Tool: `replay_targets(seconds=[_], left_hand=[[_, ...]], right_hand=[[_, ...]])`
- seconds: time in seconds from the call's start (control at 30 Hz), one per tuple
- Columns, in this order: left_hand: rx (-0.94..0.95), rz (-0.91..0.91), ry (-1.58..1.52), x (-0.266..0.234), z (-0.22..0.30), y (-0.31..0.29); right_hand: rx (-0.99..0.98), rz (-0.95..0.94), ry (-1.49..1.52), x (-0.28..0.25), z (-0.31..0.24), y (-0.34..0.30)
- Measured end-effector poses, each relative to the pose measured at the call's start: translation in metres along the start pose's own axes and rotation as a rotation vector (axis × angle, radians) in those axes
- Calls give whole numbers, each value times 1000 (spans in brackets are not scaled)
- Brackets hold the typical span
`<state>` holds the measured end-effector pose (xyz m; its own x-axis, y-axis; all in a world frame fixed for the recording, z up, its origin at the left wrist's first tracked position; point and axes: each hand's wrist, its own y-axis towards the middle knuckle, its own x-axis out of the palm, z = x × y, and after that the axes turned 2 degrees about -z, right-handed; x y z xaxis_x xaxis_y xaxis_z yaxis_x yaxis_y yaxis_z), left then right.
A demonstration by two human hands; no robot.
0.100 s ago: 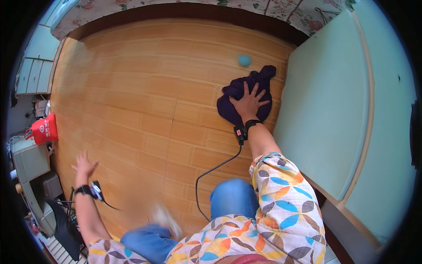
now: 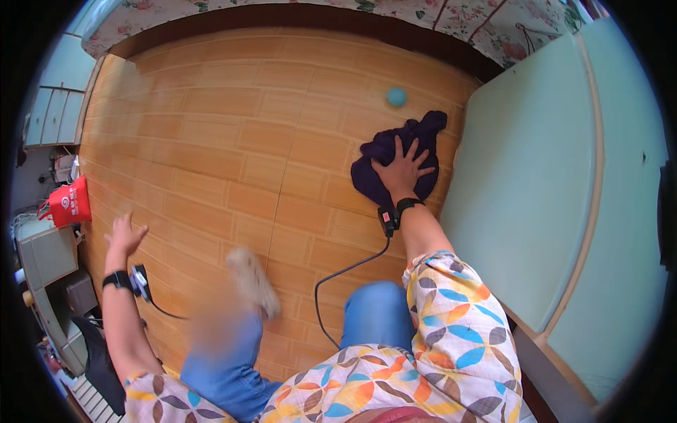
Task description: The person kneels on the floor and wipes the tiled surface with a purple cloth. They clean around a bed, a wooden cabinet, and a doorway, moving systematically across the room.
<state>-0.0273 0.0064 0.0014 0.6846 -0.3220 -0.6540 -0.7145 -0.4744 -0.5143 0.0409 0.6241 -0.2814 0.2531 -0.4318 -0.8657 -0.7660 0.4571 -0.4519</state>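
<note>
My right hand presses flat on a crumpled dark purple cloth, fingers spread over it. The cloth lies bunched on the wooden floor, one twisted end pointing away from me. Just beyond it sits a small light-blue ball. Away to the left, my left hand is open and holds nothing, its fingers apart. Each wrist wears a black strap with a small cabled device.
Pale green cabinet panels rise close by my right arm. Along the far side runs a floral-covered bed or sofa with a dark base. A red bag stands at the left beside shelving. My shoe is on the floor ahead.
My left hand has moved slightly forward and left. My left leg and shoe have swung forward. The right hand stays spread on the cloth, and the view has shifted a little.
</note>
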Motion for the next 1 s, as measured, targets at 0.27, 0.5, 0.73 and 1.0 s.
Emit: replay_targets(seconds=[0.27,0.5,0.73,1.0], left_hand=[[567,202,-151,-69,278,207],[964,590,-491,-129,520,261],[856,676,-548,-156,543,243],[865,691,-516,-138,546,256]], right_hand=[[10,29,-25,5,-8,17],[78,2,-25,-16,1,38],[298,20,30,-72,-49,126],[177,202,99,-71,-75,235]])
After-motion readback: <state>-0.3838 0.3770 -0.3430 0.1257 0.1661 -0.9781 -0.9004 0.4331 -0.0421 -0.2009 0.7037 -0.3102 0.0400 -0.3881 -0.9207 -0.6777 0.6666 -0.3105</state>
